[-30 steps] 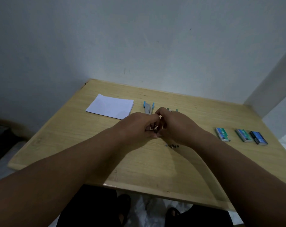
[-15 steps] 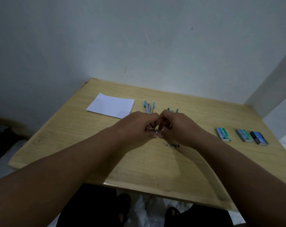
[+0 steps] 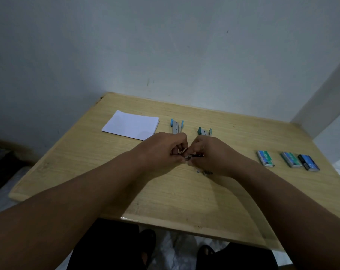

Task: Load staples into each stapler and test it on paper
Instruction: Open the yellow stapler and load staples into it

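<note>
Over the middle of the pale wooden table [image 3: 99, 172], the left hand [image 3: 161, 149] and the right hand [image 3: 214, 154] meet with fingers curled, both pinching a small dark metal stapler [image 3: 193, 156] held between them just above the tabletop; its make and whether it lies open are too small and shadowed to tell. Under the right hand a few small dark metal bits [image 3: 207, 172] lie on the wood. Just beyond the hands lie a light blue and grey stapler [image 3: 176, 126], opened out, and beside it to the right a teal and grey stapler [image 3: 204, 131]. A stack of white paper sheets [image 3: 130, 124] lies to the left of those. Well to the right, three small staple boxes stand in a row: a green and white box [image 3: 265, 158], a teal box [image 3: 290, 159] and a dark blue box [image 3: 308, 162].
</note>
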